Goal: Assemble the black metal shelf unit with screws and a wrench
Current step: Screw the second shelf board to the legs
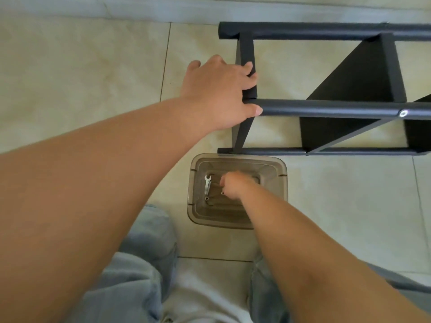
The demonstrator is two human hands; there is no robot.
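Observation:
The black metal shelf unit (331, 108) lies on its side on the tiled floor at the upper right. My left hand (221, 89) grips its left end, fingers curled over the shelf edge and thumb along the near tube. A silver screw head (402, 113) shows in that tube further right. Below the shelf stands a clear plastic bin (283, 169). A small silver wrench (207, 186) and a screw (206, 198) lie on its bottom. My right hand (233, 185) reaches down into the bin, blurred, with fingers curled near a small dark piece; what it holds is unclear.
Pale floor tiles (81, 78) spread to the left, with a wall base along the top. My knees in light jeans (144, 264) are at the bottom, on either side of the bin.

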